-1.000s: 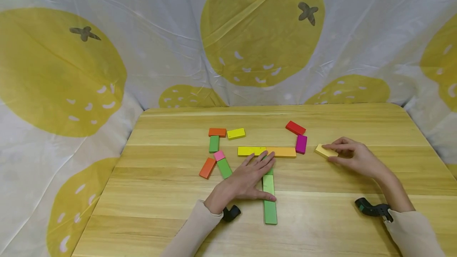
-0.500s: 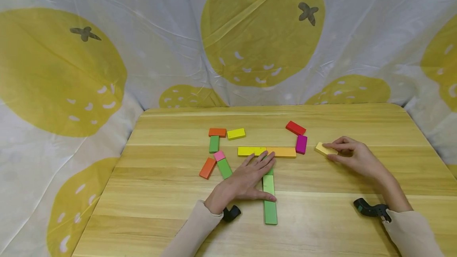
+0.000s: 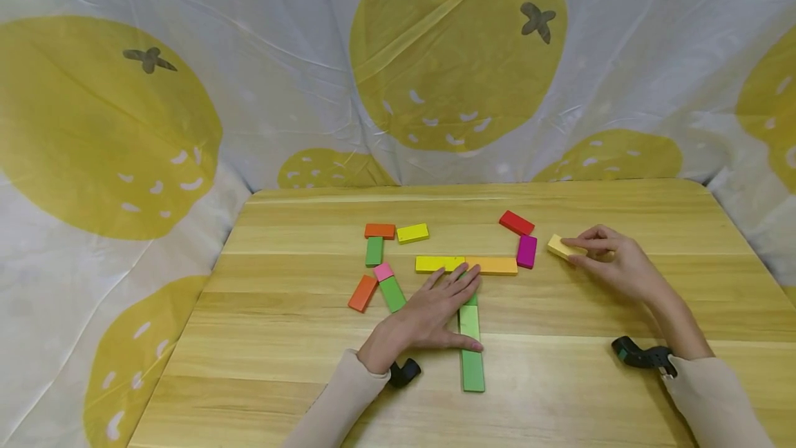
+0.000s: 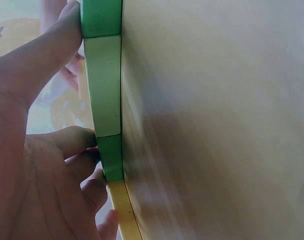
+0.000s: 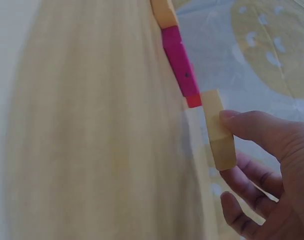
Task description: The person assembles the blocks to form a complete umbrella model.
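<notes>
My right hand pinches a pale yellow block between thumb and fingers, right of a magenta block. In the right wrist view that block looks tilted; whether it touches the table I cannot tell. My left hand lies spread over a column of green blocks, its thumb on the light green block near the darker green block. Its fingertips reach the row of a yellow block and a light orange block. It partly hides the column's upper green block.
A red block touches the magenta one. Left on the wooden table lie an orange block, a yellow block, green blocks, a pink block and another orange block. A lemon-print cloth hangs behind.
My right hand has shifted slightly toward the table's far edge, taking the pale yellow block with it. My left hand and the other blocks look unmoved.
</notes>
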Available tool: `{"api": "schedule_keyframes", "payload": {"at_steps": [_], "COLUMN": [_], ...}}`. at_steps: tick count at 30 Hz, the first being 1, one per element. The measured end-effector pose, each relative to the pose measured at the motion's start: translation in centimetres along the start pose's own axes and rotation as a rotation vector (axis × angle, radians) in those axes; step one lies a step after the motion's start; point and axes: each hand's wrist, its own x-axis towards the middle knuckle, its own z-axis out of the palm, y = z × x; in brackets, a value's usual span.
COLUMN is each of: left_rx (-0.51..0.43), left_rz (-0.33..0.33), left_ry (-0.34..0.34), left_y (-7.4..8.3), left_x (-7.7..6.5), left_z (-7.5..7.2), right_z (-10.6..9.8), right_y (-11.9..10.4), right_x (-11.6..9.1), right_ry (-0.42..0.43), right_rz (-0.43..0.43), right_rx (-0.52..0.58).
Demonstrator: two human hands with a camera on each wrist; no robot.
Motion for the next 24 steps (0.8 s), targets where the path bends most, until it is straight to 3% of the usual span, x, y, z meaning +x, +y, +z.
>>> {"api": "schedule_keyframes", "payload": {"at_steps": [6, 12, 24], "left_rx": [0.000, -0.011, -0.003], "left_rz": [-0.004, -0.002, 0.003], "left_ry": [-0.002, 0.000, 0.000], "left_y": [0.0, 0.0, 0.0], "left_x": [0.0, 0.0, 0.0], "left_z": [-0.1, -0.1, -0.1], "right_z": [-0.1, 0.9, 4.0], "right_y": [-0.7, -1.5, -3.7], "right_x": [1.7, 4.5, 11.2], "right_ry": [0.022, -0.021, -0.119], "right_rz": [0.014, -0.026, -0.014], "right_rx": [0.021, 0.049, 0.057]}}
